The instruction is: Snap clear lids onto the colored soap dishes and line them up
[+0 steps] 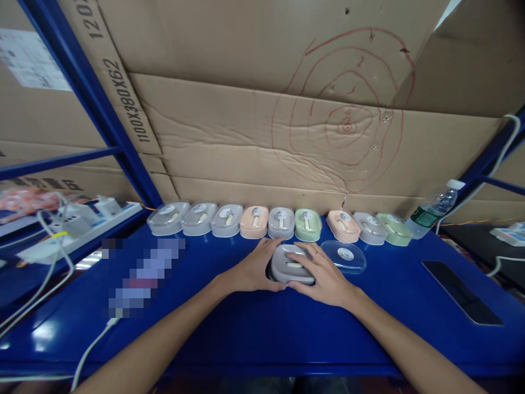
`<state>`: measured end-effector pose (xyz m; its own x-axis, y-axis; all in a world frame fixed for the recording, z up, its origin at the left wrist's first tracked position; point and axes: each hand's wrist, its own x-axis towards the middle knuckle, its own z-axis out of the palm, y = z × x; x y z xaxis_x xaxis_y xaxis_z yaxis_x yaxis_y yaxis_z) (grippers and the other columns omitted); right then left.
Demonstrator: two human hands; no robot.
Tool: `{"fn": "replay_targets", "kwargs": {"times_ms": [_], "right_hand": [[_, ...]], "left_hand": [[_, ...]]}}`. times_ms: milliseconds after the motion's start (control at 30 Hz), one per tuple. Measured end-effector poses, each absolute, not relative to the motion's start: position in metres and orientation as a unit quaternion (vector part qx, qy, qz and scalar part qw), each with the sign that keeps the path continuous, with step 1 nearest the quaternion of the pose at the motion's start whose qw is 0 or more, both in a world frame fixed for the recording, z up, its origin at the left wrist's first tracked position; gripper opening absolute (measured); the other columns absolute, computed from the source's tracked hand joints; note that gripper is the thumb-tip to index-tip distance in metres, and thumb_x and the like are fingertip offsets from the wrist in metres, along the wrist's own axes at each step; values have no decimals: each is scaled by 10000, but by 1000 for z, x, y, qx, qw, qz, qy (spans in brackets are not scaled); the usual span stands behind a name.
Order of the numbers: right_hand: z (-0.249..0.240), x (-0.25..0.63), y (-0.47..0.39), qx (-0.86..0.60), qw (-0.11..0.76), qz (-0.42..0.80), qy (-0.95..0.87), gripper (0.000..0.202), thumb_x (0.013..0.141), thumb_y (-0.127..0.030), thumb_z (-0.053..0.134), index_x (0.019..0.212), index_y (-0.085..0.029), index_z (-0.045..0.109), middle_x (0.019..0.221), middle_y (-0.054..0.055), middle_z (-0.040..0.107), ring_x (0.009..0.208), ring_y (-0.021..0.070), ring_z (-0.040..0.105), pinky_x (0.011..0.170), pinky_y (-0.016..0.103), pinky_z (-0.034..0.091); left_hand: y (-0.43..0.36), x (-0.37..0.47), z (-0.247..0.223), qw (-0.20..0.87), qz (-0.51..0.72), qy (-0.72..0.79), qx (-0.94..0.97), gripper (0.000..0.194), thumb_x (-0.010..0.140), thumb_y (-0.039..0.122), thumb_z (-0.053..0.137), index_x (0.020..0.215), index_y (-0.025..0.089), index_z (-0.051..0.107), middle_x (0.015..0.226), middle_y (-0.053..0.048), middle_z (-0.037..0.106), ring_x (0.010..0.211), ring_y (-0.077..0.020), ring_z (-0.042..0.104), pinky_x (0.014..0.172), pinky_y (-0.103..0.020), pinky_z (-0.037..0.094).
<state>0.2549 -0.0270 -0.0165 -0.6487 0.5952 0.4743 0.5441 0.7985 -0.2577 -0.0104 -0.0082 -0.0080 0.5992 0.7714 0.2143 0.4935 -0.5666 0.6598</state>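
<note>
A grey soap box [292,264] lies on the blue table [262,334] in front of me. My left hand [255,271] cups its left side and my right hand [325,275] wraps its right side, both gripping it. A clear lid [343,256] with a round sticker lies flat just right of the box, apart from my right hand. Behind them, a row of several lidded soap boxes [281,222] in grey, peach and green stands along the cardboard wall.
A water bottle [435,209] lies tilted at the row's right end. A dark phone [461,291] rests on the table's right side. A power strip with white cables [77,224] sits at the left. Blue shelf posts [96,104] frame the cardboard backing.
</note>
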Motion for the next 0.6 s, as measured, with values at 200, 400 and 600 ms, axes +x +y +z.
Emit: {"fn": "replay_targets", "kwargs": {"times_ms": [200, 400, 600], "right_hand": [[-11, 254, -30, -310, 242, 12, -919, 507, 1012, -527, 680, 1442, -259, 653, 1552, 180, 505, 1357, 381, 527, 1107, 615, 516], [-11, 252, -32, -315, 222, 11, -923, 525, 1018, -534, 666, 1466, -264, 623, 1553, 179, 512, 1356, 379, 527, 1103, 617, 513], [6, 268, -30, -339, 280, 25, -897, 686, 978, -553, 700, 1555, -246, 494, 1582, 179, 506, 1473, 385, 478, 1197, 622, 452]], "left_hand": [[-7, -10, -8, 263, 255, 353, 861, 1062, 709, 481, 944, 1610, 261, 427, 1561, -150, 521, 1461, -431, 445, 1247, -650, 336], [-7, -10, -2, 259, 240, 338, 872, 942, 722, 503, 948, 1523, 261, 515, 1471, -122, 579, 1392, -402, 486, 1213, -589, 390], [-6, -11, -3, 267, 233, 350, 867, 977, 702, 548, 953, 1533, 278, 518, 1486, -120, 569, 1407, -416, 478, 1204, -611, 402]]}}
